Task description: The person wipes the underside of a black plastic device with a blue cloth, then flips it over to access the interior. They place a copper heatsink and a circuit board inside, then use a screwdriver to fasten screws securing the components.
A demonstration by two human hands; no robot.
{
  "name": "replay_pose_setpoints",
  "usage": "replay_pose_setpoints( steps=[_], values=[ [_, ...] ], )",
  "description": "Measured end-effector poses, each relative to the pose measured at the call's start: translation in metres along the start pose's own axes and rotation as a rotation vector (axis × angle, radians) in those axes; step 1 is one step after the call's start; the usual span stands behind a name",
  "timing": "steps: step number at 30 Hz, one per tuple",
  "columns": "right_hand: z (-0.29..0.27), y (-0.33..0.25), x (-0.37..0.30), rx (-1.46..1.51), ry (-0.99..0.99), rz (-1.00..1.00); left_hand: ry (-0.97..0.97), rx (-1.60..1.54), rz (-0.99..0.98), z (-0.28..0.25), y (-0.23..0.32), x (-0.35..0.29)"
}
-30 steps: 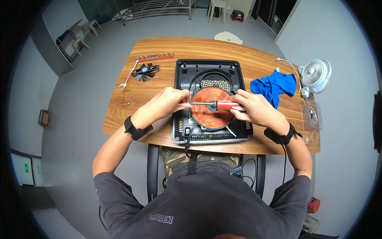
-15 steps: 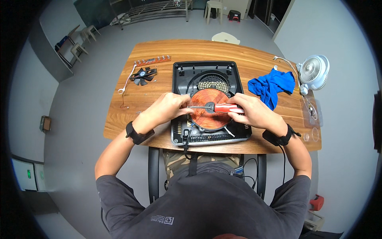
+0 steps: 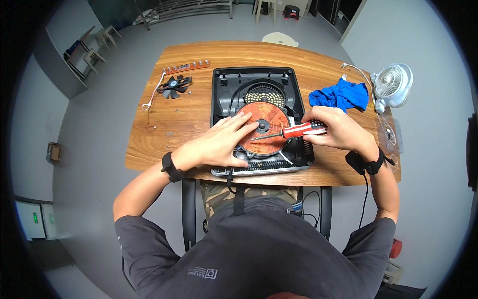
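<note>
Head view puts the copper induction coil [image 3: 275, 116] before us, seated in the black cooker housing [image 3: 223, 97] on the tabletop [image 3: 186, 114]. With the coil's dark hub [image 3: 263, 125] as clock centre, our left hand [image 3: 218, 144] lies at eight o'clock, fingers spread wide over the windings; our right hand [image 3: 344, 127] is at three o'clock, fingers wrapped on the handle of a red-and-white screwdriver [image 3: 298, 131]. Its tip stands at seven o'clock; whether it touches the copper we cannot tell.

We judge the coil stiff and fairly heavy, its windings easily scratched, so we would take hold at the outer rim. The screwdriver should feel light, best gripped by the handle, as the slim shaft looks slippery.

Half a second ago our left fingers pinched near the tip and the shaft pointed to nine o'clock; now they are off it and spread on the coil, while the handle sits farther out toward three o'clock.
</note>
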State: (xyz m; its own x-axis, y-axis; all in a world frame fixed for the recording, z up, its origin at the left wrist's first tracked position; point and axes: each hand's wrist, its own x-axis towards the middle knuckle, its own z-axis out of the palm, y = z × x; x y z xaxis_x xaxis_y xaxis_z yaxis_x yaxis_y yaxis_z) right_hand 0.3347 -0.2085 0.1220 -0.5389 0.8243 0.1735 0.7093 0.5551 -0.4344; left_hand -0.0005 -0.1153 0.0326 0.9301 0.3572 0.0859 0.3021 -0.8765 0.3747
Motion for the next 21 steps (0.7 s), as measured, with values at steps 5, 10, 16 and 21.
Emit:
replay_pose_setpoints(
  steps=[5,10,16,21],
  values=[
    [-0.008,-0.006,0.002,-0.019,-0.043,-0.051,0.017,0.018,-0.038,0.008,0.006,0.009],
    [-0.012,-0.020,0.011,-0.037,-0.088,-0.083,0.023,0.027,-0.052,0.011,0.004,0.009],
    [-0.018,-0.036,0.022,-0.108,-0.161,-0.107,0.029,0.019,-0.064,0.012,0.004,0.007],
    [-0.020,-0.041,0.031,-0.152,-0.200,-0.136,0.029,0.023,-0.070,0.013,0.004,0.007]
  ],
)
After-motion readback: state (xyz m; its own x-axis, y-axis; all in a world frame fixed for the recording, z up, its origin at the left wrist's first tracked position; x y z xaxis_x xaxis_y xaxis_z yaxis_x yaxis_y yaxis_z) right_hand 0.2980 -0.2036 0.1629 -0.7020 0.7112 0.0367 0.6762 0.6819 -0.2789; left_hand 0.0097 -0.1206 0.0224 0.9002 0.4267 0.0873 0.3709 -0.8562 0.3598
